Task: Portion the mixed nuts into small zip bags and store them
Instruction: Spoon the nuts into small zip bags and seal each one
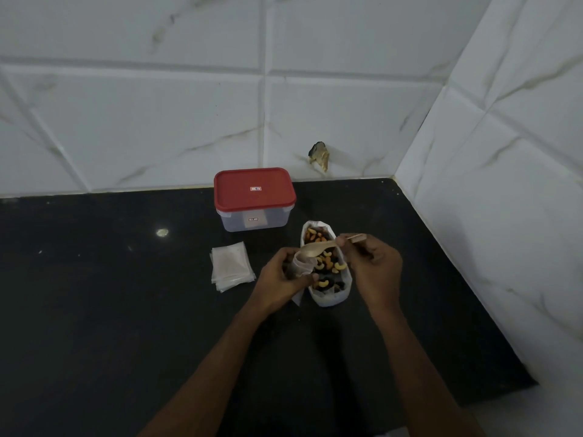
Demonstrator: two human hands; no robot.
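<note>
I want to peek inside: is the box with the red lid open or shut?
Shut. The red lid sits flat on the clear box, covering its whole top.

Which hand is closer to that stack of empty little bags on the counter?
Left. The left hand, holding a small bag, sits just beside the stack, apart from it. The right hand, holding the spoon, is farther away, beyond the open nut pack.

A black countertop point(94, 310) runs into a corner — far wall point(142, 121) and right wall point(504, 184) both of large white, grey-veined tiles. Low on the far wall is a chipped brownish hole point(319, 155). A small glint of light point(162, 232) lies on the countertop at left.
</note>
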